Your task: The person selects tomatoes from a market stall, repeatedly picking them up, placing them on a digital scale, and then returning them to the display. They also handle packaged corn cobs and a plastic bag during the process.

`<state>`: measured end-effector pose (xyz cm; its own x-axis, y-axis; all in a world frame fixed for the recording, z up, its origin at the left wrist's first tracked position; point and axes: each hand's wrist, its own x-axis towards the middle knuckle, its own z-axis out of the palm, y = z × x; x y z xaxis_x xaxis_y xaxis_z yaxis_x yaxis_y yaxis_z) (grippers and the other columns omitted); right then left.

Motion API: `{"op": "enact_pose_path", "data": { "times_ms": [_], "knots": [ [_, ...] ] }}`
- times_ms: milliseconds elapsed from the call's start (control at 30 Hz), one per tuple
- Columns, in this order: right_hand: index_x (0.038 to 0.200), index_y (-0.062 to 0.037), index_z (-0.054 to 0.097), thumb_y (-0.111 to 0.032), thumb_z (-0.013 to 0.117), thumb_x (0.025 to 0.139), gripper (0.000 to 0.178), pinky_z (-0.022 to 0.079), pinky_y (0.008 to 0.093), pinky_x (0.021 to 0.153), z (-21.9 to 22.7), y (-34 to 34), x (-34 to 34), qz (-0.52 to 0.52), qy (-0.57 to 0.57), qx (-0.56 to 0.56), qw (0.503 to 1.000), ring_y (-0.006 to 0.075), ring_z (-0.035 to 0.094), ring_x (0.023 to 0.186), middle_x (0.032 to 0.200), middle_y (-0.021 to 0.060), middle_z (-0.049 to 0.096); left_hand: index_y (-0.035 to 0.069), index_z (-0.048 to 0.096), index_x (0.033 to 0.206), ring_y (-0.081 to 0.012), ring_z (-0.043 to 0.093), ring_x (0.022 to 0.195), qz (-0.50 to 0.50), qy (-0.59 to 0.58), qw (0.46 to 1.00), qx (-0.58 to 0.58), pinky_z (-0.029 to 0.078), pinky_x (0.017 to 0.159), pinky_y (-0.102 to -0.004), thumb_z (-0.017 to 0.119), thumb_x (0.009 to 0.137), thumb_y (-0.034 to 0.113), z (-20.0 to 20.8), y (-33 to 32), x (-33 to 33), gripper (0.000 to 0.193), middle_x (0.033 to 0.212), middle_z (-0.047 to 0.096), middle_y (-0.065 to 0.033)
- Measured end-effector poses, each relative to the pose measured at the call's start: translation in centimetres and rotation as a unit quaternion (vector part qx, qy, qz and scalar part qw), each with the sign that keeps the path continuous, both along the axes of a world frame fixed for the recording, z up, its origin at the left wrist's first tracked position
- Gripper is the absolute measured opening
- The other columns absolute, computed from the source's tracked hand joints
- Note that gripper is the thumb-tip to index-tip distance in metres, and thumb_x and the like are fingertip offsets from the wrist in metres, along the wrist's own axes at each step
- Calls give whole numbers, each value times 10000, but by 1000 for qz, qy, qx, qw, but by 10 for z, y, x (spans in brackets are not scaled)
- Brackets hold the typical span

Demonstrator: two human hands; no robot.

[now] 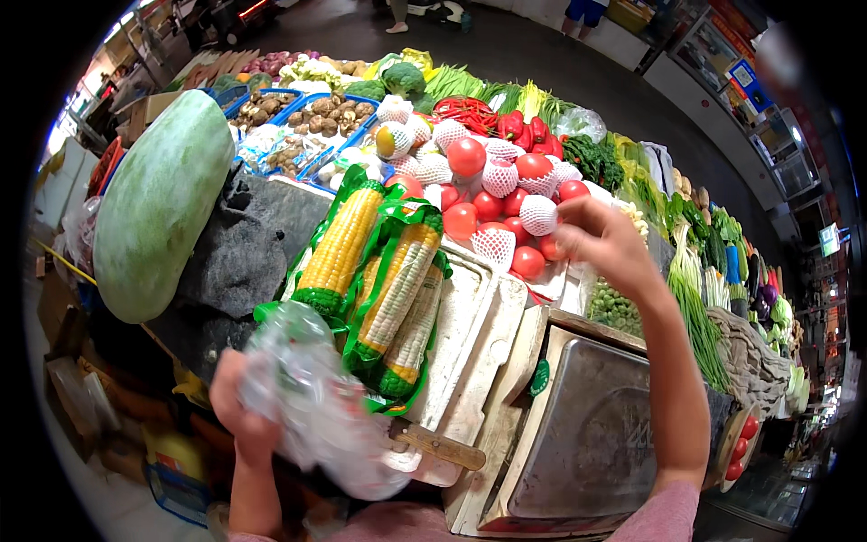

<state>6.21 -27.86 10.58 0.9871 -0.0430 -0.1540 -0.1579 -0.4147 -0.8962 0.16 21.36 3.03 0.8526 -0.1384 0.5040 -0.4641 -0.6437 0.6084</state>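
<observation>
One clear plastic bag (312,397) is held in the grip of the left hand (242,405) near wrapped corn (340,248), while the right hand (610,244), grip parted, hovers by red tomatoes (526,263).

Blue sign (744,79), green sticker (539,378): lettering unreadable

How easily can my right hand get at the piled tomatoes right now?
Yes, quite easily by the look of it: your right hand is at the pile's right edge, and nothing seems to block it. White foam nets wrap some pieces, but several tomatoes sit bare.
</observation>
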Motion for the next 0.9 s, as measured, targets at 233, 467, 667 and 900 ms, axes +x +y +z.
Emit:
{"op": "enact_pose_path", "data": {
  "times_ms": [233, 467, 667, 900],
  "knots": [
    [1410, -33, 561, -282, 830, 774, 735, 522, 481, 1053, -89, -60, 77, 102, -18, -468, 878, 389, 640, 1223, 1350, 230, 620, 28, 638, 992, -193, 595, 690, 9, 117, 985, -127, 522, 637, -339, 740, 872, 102, -16, -21, 17, 174, 877, 633, -69],
    [1401, -68, 554, -171, 830, 686, 773, 545, 423, 996, -120, -66, 90, 99, 25, -399, 911, 353, 665, 1174, 1307, 182, 636, 26, 638, 993, -191, 599, 693, 17, 160, 974, -161, 525, 639, -338, 739, 875, 98, -14, -12, 11, 172, 877, 636, -70],
    [1380, -49, 559, -81, 770, 687, 725, 556, 330, 927, -72, -96, 66, -29, 54, -54, 997, 207, 663, 1050, 1234, 90, 643, 23, 638, 995, -190, 604, 696, 23, 184, 968, -171, 528, 641, -338, 739, 877, 95, -12, -5, 6, 171, 877, 638, -70],
    [1356, 8, 594, -318, 771, 839, 637, 589, 348, 871, -88, -137, 67, -216, 66, -103, 969, 234, 724, 1006, 1142, 159, 718, 21, 638, 997, -188, 609, 698, 23, 204, 962, -179, 531, 643, -337, 738, 880, 92, -11, -1, 3, 170, 877, 640, -70]
  ]
}}
